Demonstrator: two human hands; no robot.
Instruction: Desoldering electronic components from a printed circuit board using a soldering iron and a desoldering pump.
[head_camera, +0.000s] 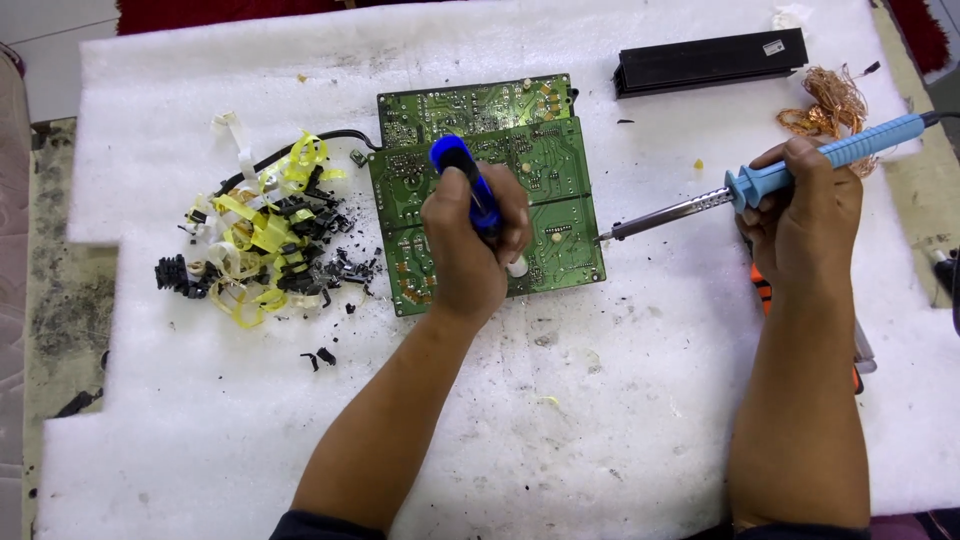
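Head view – green circuit board (470, 150), left hand (470, 240) gripping blue pump (465, 180), right hand (800, 215) clasping soldering iron (700, 205).

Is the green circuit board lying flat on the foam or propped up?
Flat. The green circuit board lies on the white foam sheet, solder side up, with the left hand pressing a blue tool onto it.
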